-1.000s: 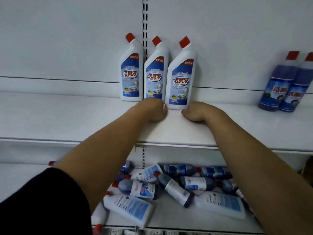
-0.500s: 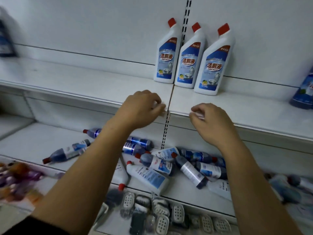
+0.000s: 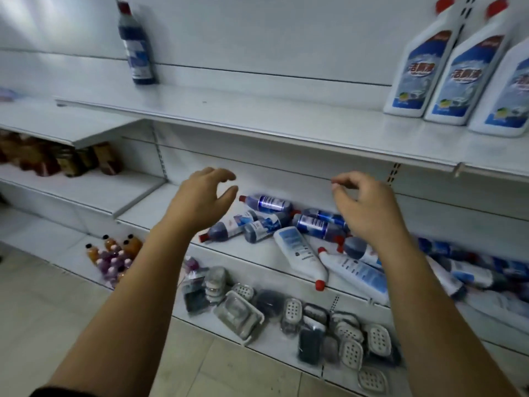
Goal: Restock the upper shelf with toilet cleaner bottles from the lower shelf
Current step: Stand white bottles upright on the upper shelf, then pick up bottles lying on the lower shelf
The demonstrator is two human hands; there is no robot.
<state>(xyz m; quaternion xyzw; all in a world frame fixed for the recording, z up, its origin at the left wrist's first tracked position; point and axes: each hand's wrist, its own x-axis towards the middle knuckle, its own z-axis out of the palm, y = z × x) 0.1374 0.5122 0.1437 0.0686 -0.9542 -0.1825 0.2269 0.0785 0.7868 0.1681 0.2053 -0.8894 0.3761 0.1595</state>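
Three white toilet cleaner bottles (image 3: 420,64) with red caps stand upright at the right end of the upper shelf (image 3: 257,118). On the lower shelf (image 3: 257,253) lie several bottles in a pile, some dark blue (image 3: 269,203), some white (image 3: 300,253). My left hand (image 3: 200,199) hovers over the pile's left side, fingers relaxed and spread, holding nothing. Over the pile's middle my right hand (image 3: 363,204) hangs with loosely curled fingers, empty. Both hands are below the upper shelf's front edge.
A single dark blue bottle (image 3: 137,47) stands at the upper shelf's left. Soap dishes and packaged items (image 3: 286,308) crowd the bottom shelf. Small coloured bottles (image 3: 114,253) sit at the lower left, brown packages (image 3: 71,159) on the left bay. Tiled floor below.
Both hands have left the upper shelf and dropped down in front of the lower shelf's pile, opening as they went. The view has swung left and down.
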